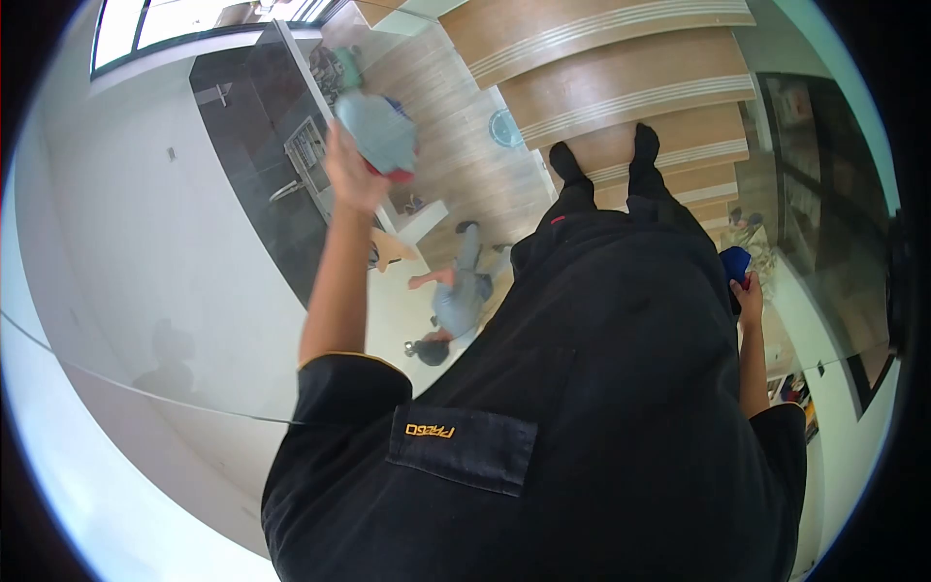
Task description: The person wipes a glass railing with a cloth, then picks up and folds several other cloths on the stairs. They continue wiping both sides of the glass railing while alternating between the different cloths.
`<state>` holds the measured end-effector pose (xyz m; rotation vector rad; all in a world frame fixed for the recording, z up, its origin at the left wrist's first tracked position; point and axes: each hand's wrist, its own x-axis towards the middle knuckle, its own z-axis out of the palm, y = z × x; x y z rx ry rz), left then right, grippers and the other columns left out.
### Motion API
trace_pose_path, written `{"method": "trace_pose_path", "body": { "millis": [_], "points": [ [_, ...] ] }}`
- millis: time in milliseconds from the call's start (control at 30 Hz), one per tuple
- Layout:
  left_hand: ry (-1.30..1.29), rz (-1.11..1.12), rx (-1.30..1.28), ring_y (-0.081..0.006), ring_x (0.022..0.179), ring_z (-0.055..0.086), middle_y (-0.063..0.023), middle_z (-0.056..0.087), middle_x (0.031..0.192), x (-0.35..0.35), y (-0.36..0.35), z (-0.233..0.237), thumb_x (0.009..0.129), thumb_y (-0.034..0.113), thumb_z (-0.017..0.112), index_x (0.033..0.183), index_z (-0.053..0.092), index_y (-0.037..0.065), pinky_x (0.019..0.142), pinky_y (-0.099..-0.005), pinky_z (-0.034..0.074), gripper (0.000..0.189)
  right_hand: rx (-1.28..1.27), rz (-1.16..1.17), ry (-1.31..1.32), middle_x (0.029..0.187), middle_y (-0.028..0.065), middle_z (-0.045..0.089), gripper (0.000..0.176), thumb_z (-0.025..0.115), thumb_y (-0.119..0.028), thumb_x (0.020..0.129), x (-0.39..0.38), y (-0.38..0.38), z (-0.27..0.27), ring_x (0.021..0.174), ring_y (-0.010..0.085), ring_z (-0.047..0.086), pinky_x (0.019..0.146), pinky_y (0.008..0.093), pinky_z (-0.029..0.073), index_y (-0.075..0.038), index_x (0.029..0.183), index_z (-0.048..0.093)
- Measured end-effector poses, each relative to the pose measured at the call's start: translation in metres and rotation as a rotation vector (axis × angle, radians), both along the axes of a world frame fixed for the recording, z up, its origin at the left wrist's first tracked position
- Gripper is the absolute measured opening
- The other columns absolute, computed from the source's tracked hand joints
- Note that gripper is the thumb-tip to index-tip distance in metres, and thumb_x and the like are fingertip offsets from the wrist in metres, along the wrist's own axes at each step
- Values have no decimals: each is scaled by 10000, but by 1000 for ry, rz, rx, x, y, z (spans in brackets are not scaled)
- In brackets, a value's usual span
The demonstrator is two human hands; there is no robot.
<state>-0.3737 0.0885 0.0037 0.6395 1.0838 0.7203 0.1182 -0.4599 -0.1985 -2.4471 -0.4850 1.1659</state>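
My left hand (pixel 351 173) is raised at the upper left, its fingers closed on a grey cloth (pixel 376 128) with a red edge, somewhat blurred. The cloth lies against a glass panel (pixel 427 184). Low beside my body on the right, my right hand (pixel 747 294) grips a blue cloth (pixel 735 263). My feet in black socks stand on a wooden stair step (pixel 606 145) between the two hands.
More wooden stairs (pixel 621 58) with pale strips lead away from my feet. Beyond the glass a person (pixel 458 299) in grey is visible. A dark-framed glass panel (pixel 824 184) is at the right, a white wall (pixel 165 242) at the left.
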Motion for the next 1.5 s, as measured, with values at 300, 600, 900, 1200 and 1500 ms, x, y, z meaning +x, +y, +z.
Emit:
{"method": "trace_pose_path", "body": {
  "millis": [300,600,900,1200,1500],
  "points": [
    [16,170,532,-400,1240,474,-161,490,1373,12,105,117,991,426,339,1362,435,19,1027,-568,373,559,115,140,-190,758,14,458,197,664,-102,853,57,78,46,714,131,439,683,287,402,-42,903,483],
    [44,73,-387,-294,946,562,-81,592,1101,-21,-70,-136,886,669,426,1239,554,159,760,-455,462,633,7,140,-158,757,6,472,207,674,-95,849,40,62,48,682,136,470,583,285,414,-72,936,487],
    [99,57,-742,-285,967,576,-83,607,1064,-52,-225,-207,889,679,443,1231,547,156,880,-497,439,634,69,69,-117,771,-13,428,232,676,-73,838,14,33,55,704,120,416,660,244,382,-79,885,449],
    [-3,120,87,-292,781,605,-114,607,934,7,72,-21,921,668,349,1128,551,67,574,-477,486,667,22,172,-57,740,8,424,254,699,-88,814,34,61,41,712,151,423,680,274,380,-63,893,459],
    [-344,153,688,-348,1063,570,-161,554,1229,-11,58,184,983,457,376,1323,464,41,796,-502,505,544,149,313,-223,749,71,458,241,674,-98,834,55,135,52,692,193,446,669,320,413,-32,940,467]
  ]
}}
